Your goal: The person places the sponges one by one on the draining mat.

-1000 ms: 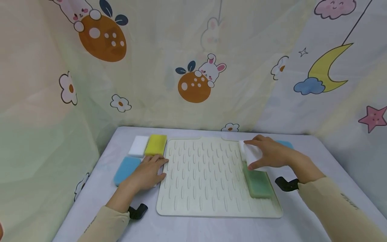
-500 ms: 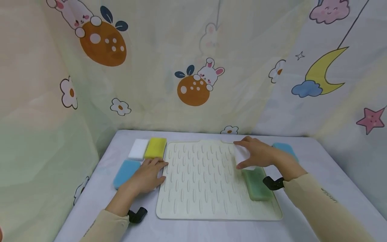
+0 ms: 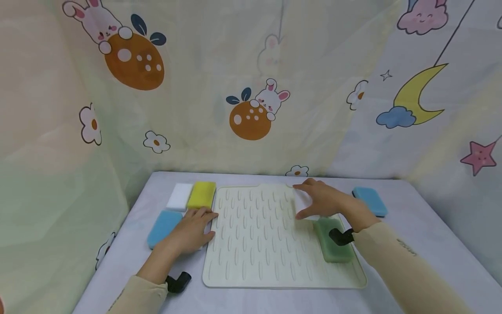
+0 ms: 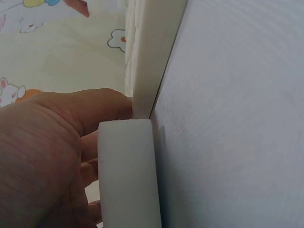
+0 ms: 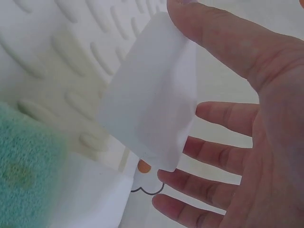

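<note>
My right hand (image 3: 323, 198) pinches a smooth white sponge (image 5: 149, 95) between thumb and fingers, above the far right part of an off-white ridged mat (image 3: 255, 235). In the right wrist view, a second white block (image 5: 90, 192) lies on the mat beside a green sponge (image 5: 23, 166). My left hand (image 3: 192, 229) lies at the mat's left edge, its fingers relaxed and the thumb touching the edge. A white block (image 4: 128, 171) stands close beside that palm in the left wrist view, mostly hidden under the hand from above.
To the mat's left lie a white sponge (image 3: 179, 196), a yellow sponge (image 3: 201, 195) and a blue sponge (image 3: 164, 226). Another blue sponge (image 3: 370, 200) lies beyond the mat's right edge, behind my right forearm. A printed cloth (image 3: 188, 109) hangs behind the table.
My right hand has carried the white sponge leftward over the mat from its right edge, uncovering the right-hand blue sponge. My left hand stays put. The head view has tilted up slightly.
</note>
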Demonstrator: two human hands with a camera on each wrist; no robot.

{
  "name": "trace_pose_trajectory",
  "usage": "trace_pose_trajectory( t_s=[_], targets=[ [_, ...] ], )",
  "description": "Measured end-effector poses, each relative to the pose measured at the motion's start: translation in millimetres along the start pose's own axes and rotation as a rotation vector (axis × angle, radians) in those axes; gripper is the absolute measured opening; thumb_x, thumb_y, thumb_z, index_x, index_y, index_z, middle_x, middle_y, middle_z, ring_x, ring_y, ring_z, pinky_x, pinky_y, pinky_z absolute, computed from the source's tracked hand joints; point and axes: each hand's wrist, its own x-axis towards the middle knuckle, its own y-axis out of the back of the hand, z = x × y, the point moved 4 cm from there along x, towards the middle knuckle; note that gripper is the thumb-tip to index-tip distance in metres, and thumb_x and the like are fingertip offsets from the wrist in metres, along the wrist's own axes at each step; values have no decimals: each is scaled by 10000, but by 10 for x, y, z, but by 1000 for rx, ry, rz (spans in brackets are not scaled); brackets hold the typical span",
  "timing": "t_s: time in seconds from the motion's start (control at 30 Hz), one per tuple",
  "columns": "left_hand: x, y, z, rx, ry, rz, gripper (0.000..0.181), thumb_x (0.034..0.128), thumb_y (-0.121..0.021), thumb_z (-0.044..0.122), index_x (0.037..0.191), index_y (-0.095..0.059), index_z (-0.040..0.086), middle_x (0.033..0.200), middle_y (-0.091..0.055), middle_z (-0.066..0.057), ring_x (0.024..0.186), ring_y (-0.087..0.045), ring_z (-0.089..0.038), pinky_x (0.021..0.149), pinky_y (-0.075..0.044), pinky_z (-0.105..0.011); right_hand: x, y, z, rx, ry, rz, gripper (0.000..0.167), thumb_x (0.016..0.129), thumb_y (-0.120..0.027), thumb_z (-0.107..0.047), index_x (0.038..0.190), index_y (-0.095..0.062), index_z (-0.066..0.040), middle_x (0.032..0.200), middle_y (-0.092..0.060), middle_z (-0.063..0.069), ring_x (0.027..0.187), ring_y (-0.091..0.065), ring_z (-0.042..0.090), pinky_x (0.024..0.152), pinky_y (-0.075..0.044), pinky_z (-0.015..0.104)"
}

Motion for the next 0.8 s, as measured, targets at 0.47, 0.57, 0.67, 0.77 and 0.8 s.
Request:
trace_pose_trajectory(
  t_s=[0.47,0.57,0.67,0.77,0.8],
  targets=[
    [-4,-26,-14,-3,-6,4,559,978,-711,305,1488,-564,128,1514,-506,-94,1434,-395,-375,1158,-395,-578,238,-17,-86,-15,-7,-25,989,826,-820,-576,1609,-387,-153,1646,-327,208,1524,-310,453,1164,-369,640],
    [-2,-38,-22,2,-9,11,560,979,-711,307,1489,-563,128,1521,-504,-95,1434,-396,-378,1157,-393,-582,265,-6,-109,-8,-14,-29,991,824,-819,-580,1611,-385,-165,1681,-258,219,1547,-257,471,1168,-356,653],
    [0,-35,-24,0,-11,17,558,975,-715,302,1484,-568,127,1514,-509,-95,1427,-400,-377,1153,-395,-580,281,1,-124,3,-20,-34,998,821,-817,-589,1613,-381,-166,1695,-225,221,1558,-219,481,1167,-347,667],
    [1,-34,-25,-2,-14,20,557,973,-716,300,1482,-570,127,1509,-512,-94,1422,-402,-377,1150,-398,-579,295,-1,-128,10,-30,-43,1002,822,-817,-587,1614,-377,-159,1692,-229,222,1566,-203,475,1176,-334,665],
    [1,-34,-25,-3,-14,20,557,973,-716,301,1482,-570,127,1508,-512,-93,1421,-403,-377,1149,-399,-579,302,-4,-127,11,-33,-46,1001,823,-817,-586,1613,-377,-157,1691,-232,223,1565,-203,476,1177,-331,667]
  ],
)
